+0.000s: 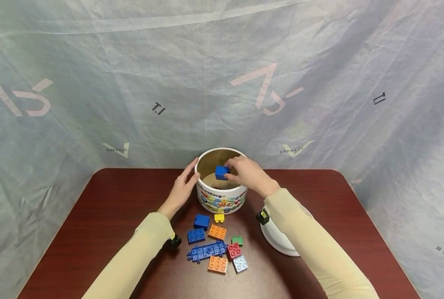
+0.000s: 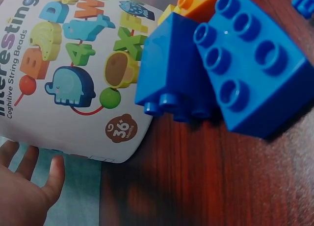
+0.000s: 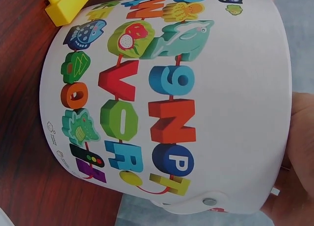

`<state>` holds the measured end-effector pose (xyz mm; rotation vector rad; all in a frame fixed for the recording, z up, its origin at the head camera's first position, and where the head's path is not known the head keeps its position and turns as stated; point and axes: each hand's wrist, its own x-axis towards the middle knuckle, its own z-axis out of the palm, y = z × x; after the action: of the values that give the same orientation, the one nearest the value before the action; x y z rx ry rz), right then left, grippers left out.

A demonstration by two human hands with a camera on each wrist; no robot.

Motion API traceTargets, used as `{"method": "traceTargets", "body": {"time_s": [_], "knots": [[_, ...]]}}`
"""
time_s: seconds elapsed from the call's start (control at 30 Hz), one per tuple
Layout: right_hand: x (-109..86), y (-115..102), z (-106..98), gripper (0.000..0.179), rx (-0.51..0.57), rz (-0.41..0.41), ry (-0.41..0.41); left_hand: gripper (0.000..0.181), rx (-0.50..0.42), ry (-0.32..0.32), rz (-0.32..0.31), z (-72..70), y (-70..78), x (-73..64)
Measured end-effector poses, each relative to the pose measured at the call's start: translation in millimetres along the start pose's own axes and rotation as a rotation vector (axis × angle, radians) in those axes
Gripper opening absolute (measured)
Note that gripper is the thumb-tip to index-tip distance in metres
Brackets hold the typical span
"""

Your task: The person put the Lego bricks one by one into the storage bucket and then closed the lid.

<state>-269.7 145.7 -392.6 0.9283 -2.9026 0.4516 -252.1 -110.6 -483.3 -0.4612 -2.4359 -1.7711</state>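
Observation:
My right hand [image 1: 247,173] pinches a blue building block [image 1: 221,172] over the opening of a round white bucket [image 1: 222,202]. In the right wrist view only part of the right hand [image 3: 293,162] shows, behind the bucket's rim. My left hand [image 1: 181,187] rests against the bucket's left side, its fingers fairly straight along the rim; the left wrist view shows its fingertips [image 2: 56,167] at the printed wall. On the table just in front of the bucket lie a yellow block [image 1: 219,218], a blue block [image 1: 201,221] and a studded blue block [image 1: 196,235].
Nearer to me lie two orange blocks [image 1: 217,232], a long blue wheel base [image 1: 208,251], a green block [image 1: 237,240], a red block [image 1: 234,251] and a pale block [image 1: 240,263]. A white lid [image 1: 278,236] lies partly beneath my right forearm. A grey curtain [image 1: 207,83] hangs behind the table.

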Motion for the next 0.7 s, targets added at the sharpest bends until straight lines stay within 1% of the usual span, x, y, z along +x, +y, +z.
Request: {"method": "traceTargets", "body": {"time_s": [0.17,0.33,0.53,0.7], "knots": [[-0.8,1,-1,0.029,-0.001,-0.004,-0.001,0.058,0.003,0.009,0.003,0.8,-0.7,0.5],[-4.1,1,-6,0.023,-0.004,-0.029,0.013,0.058,0.000,0.011,0.002,0.9,-1.1,0.8],[-13.6,-2,-16,0.024,-0.006,-0.051,0.042,0.058,-0.011,0.008,0.012,0.8,0.0,0.6],[-24.9,-4,-22,0.026,0.012,-0.070,0.061,0.059,-0.020,0.003,0.009,0.6,1.0,-0.1]]}}
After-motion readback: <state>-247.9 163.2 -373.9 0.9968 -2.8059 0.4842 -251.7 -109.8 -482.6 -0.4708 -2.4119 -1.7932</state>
